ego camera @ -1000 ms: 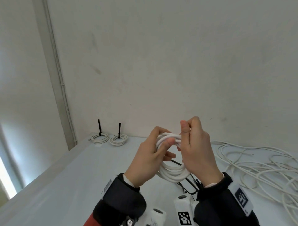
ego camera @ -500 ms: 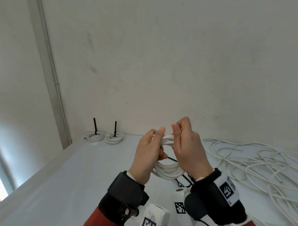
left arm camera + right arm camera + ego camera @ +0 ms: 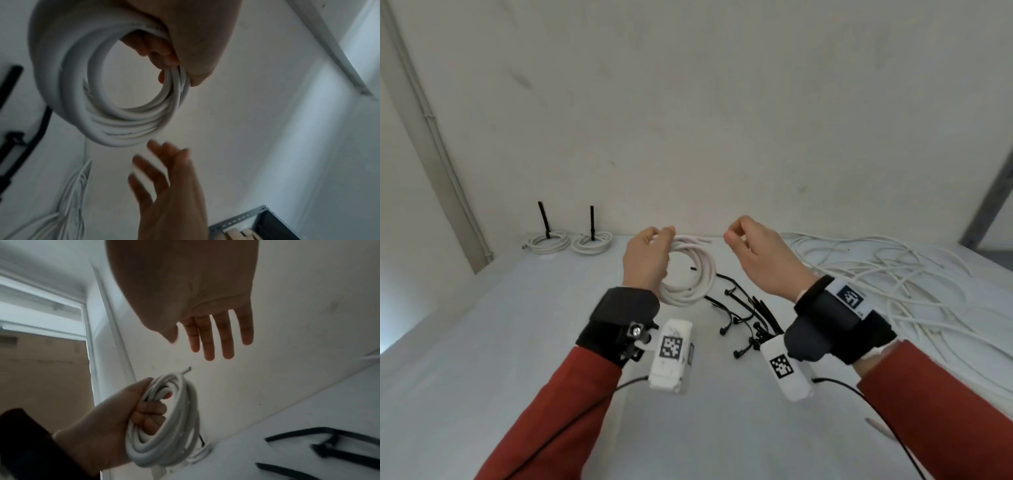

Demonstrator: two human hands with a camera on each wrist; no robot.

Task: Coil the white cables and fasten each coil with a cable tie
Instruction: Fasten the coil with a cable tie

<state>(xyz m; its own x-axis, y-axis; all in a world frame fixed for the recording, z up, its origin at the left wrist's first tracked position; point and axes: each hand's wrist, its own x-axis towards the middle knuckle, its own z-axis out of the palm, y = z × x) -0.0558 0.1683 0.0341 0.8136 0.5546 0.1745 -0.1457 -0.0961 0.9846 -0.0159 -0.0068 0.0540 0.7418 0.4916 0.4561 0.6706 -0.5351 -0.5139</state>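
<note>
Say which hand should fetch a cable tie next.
Right, probably: the right hand is empty, fingers relaxed, and nearer the black cable ties; the left hand grips the white coil.

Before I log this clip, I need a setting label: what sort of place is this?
Probably a plain workroom used for cable bundling: a white table against a bare wall, loose white cables heaped on it, and black cable ties.

Coil [image 3: 682, 297] — smooth, matt white sheath; cable ties [image 3: 765, 313] — black plastic.
</note>
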